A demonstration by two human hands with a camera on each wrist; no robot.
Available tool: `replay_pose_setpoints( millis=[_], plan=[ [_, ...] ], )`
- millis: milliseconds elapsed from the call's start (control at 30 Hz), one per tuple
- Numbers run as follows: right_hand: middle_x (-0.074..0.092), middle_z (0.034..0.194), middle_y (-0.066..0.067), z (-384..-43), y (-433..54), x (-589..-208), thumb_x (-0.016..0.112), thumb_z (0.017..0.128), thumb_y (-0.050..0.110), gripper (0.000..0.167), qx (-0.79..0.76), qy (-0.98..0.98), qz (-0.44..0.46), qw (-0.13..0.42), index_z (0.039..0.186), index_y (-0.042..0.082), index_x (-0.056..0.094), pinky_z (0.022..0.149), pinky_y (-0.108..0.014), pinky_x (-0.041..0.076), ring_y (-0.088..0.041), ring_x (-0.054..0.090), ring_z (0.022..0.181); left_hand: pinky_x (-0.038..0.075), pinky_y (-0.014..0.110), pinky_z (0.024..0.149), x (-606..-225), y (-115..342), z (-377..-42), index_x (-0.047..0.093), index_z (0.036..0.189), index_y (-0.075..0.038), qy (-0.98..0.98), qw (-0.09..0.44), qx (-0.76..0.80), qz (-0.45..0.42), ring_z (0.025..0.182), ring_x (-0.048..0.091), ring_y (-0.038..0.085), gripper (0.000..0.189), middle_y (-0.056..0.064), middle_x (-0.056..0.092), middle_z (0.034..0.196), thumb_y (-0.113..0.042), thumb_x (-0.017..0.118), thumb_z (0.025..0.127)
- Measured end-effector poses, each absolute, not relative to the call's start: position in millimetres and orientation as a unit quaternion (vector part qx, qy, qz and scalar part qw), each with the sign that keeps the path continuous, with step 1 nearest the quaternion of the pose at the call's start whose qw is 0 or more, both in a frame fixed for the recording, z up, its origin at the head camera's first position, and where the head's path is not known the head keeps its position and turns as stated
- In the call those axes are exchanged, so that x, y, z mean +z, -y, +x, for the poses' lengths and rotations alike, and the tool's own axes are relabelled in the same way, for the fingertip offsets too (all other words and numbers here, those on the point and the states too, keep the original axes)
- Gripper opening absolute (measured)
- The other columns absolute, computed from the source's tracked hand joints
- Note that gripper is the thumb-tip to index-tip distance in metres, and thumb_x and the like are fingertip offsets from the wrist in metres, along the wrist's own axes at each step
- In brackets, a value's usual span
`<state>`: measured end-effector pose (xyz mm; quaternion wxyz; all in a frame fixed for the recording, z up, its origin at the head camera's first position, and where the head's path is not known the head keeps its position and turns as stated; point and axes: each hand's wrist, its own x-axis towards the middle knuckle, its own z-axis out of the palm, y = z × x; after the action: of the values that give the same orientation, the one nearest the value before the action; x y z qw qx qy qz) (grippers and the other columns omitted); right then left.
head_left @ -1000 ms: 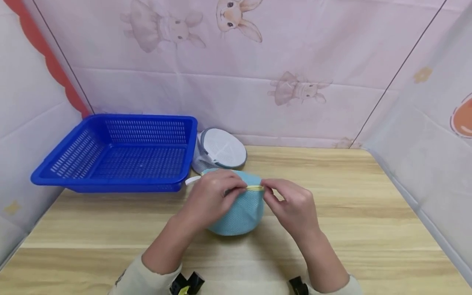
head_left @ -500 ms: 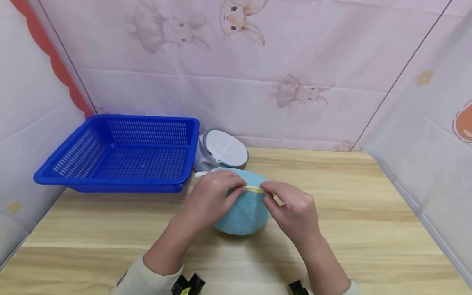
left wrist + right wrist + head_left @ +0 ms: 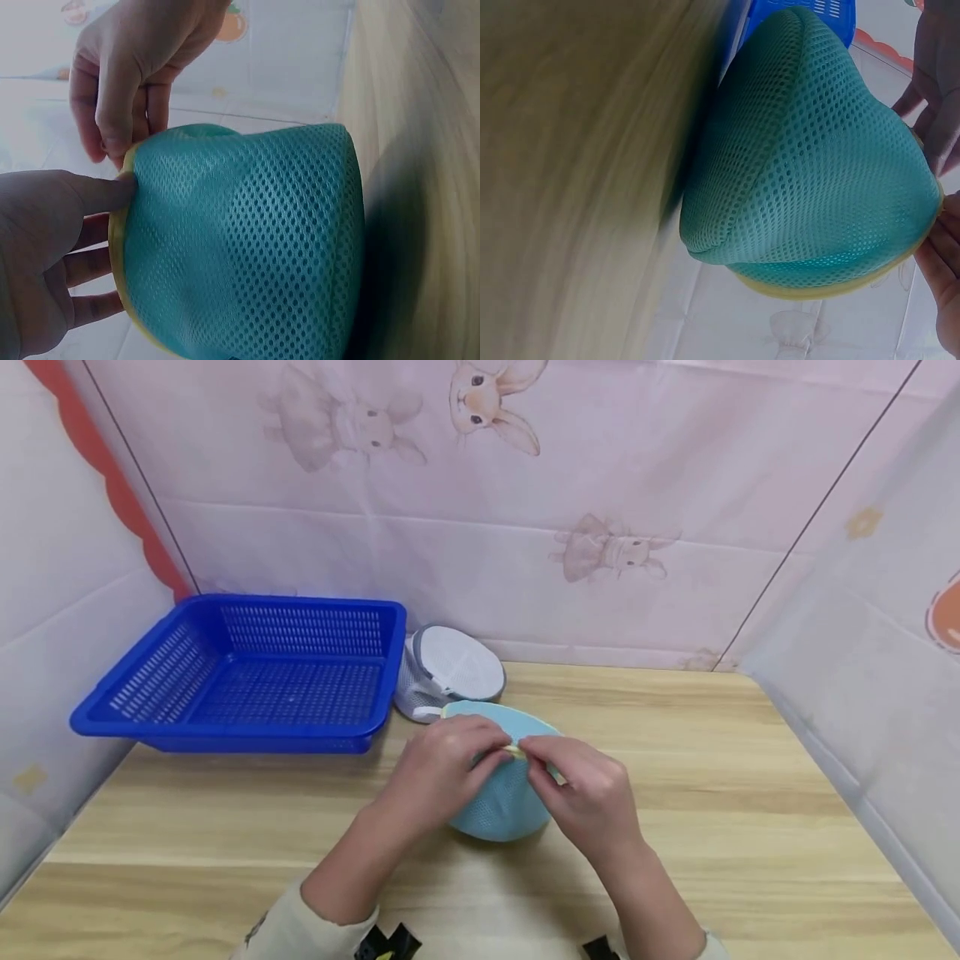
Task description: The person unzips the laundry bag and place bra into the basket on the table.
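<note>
A turquoise mesh laundry bag [image 3: 501,814] with a yellow zipper edge [image 3: 514,751] stands on the table in front of me. My left hand [image 3: 444,770] pinches that edge between thumb and forefinger; the left wrist view shows the thumb [image 3: 109,193] laid over the yellow rim. Close beside it, my right hand [image 3: 588,789] pinches the same edge, fingertips almost meeting those of the left. In the right wrist view the mesh side [image 3: 810,172] bulges out. A white tab [image 3: 427,712] sticks out at the bag's left end.
Behind the bag, a white and grey mesh bag [image 3: 459,665] leans beside a large blue plastic basket [image 3: 360,733]. The wooden table [image 3: 712,793] runs back to a pink curtain with rabbit prints [image 3: 480,527].
The turquoise bag has shifted slightly right and turned a little. The hands have drawn closer together along its yellow edge, leaving a shorter stretch between them.
</note>
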<state>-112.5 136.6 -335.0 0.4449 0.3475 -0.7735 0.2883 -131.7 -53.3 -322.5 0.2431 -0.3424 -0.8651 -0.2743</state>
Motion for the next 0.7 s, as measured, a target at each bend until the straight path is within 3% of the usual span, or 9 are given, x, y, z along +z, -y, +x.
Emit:
replay_pose_setpoints(
  millis=[233, 700],
  plan=[
    [0.074, 0.082, -0.003, -114.5, -135.8, -338.4, 0.063, 0.084, -0.002, 0.015, 0.297, 0.780, 0.350, 0.426, 0.091, 0.003, 0.075, 0.068, -0.027, 0.059, -0.017, 0.070, 0.071, 0.055, 0.029, 0.080, -322.5, 50.2, -128.8, 0.077, 0.090, -0.019, 0.863, 0.251, -0.268, -0.347, 0.092, 0.068, 0.009, 0.005, -0.009, 0.073, 0.093, -0.016, 0.077, 0.085],
    [0.073, 0.080, -0.004, -119.2, -145.1, -337.3, 0.062, 0.082, 0.001, 0.015, 0.284, 0.785, 0.330, 0.440, 0.089, 0.003, 0.075, 0.068, -0.030, 0.059, -0.017, 0.070, 0.071, 0.056, 0.030, 0.083, -317.3, 58.9, -133.7, 0.077, 0.087, -0.016, 0.866, 0.245, -0.273, -0.340, 0.090, 0.069, 0.010, 0.004, -0.007, 0.074, 0.088, -0.017, 0.079, 0.084]
  ],
)
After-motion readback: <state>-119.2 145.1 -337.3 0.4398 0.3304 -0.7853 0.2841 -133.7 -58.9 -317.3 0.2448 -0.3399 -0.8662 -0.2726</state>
